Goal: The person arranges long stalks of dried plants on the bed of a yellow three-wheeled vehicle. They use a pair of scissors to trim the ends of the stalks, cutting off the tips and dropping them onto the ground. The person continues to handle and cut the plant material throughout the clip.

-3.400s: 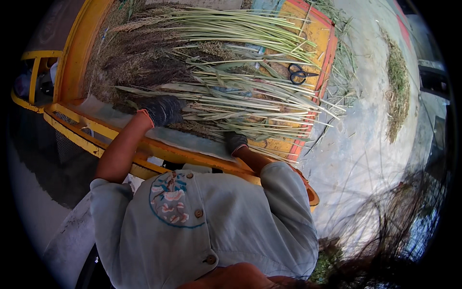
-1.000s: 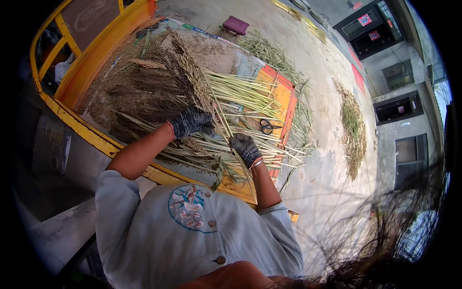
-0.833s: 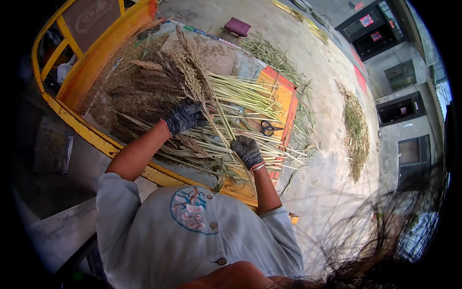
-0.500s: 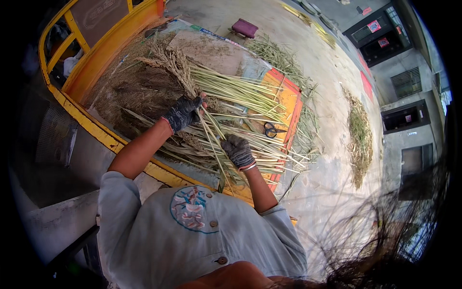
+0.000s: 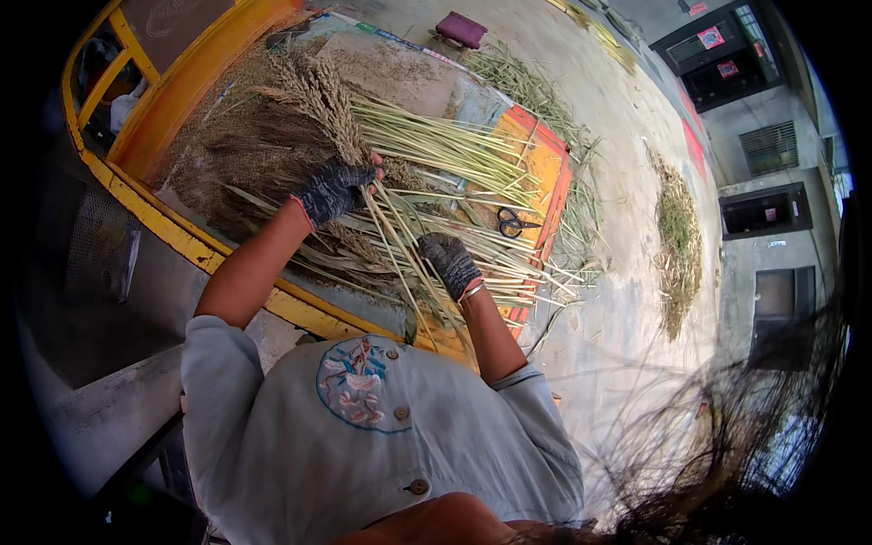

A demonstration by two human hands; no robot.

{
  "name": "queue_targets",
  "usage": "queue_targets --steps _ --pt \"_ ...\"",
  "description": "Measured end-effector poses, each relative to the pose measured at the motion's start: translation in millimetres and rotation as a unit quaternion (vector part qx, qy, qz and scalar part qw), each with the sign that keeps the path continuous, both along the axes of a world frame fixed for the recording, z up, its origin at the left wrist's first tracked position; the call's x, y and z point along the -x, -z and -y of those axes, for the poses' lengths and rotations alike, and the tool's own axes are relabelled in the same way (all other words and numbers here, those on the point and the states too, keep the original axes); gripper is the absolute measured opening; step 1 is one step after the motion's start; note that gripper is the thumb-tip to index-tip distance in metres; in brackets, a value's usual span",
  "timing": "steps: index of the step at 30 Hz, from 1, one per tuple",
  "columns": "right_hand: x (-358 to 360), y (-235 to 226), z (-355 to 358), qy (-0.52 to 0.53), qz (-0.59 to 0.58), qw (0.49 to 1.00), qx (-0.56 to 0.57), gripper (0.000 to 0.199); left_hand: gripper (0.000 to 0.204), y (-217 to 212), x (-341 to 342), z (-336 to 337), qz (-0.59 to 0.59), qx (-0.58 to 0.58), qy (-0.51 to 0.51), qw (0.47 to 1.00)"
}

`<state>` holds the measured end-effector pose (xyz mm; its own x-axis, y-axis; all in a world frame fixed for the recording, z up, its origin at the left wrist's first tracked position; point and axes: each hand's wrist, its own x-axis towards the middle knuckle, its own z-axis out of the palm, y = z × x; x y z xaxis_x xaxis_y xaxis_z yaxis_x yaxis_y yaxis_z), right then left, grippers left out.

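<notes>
since a moment ago the left hand [image 5: 334, 189] has slid a little further up the stalks toward their seed heads, and the right hand [image 5: 449, 262] has drawn in closer to the body. between them they hold a bundle of pale green stalks [image 5: 392, 238], which runs slantwise across the heap from the feathery brown tops by the left hand down to the cut ends near the person's chest. both hands wear dark knitted gloves. the left fingers [image 5: 365, 174] are clenched round the bundle just below its seed heads; the right fingers are wrapped over the lower stalks, pressing them down. the bundle lies on top of a big heap of the same stalks [image 5: 436, 159], spread over an orange surface [image 5: 545, 173] with a red edge, their brushy tops [image 5: 245, 154] all turned to the person's left. a pair of black-handled scissors [image 5: 512, 221] rests on the stalks just beyond the right hand. a yellow metal frame [image 5: 173, 222] runs along the near side. out on the concrete floor [image 5: 627, 300] lie loose piles of green trimmings [image 5: 677, 236], and a small purple box [image 5: 461, 29] sits at the far end.
</notes>
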<state>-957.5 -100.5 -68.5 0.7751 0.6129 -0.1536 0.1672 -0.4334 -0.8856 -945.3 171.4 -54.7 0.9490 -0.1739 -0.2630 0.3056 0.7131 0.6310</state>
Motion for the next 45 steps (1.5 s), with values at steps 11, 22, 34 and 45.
queue_targets --steps 11,22,34,45 --pt "-15.6 -5.5 126.6 -0.228 0.23 0.925 0.197 0.022 0.009 -11.2 -8.4 -51.0 -0.086 0.076 -0.068 0.991" --pt "24.2 -89.5 288.0 0.283 0.219 0.687 0.632 0.04 0.008 -2.9 -15.9 -43.0 -0.078 0.101 -0.053 0.99" --pt "-7.9 -16.6 48.6 0.116 0.182 0.955 0.202 0.041 0.023 -2.2 -8.8 -29.9 -0.121 0.029 -0.089 0.988" --pt "-11.3 -2.5 37.2 0.187 0.311 0.919 0.158 0.033 0.024 13.2 -17.3 -31.2 -0.144 0.036 -0.115 0.982"
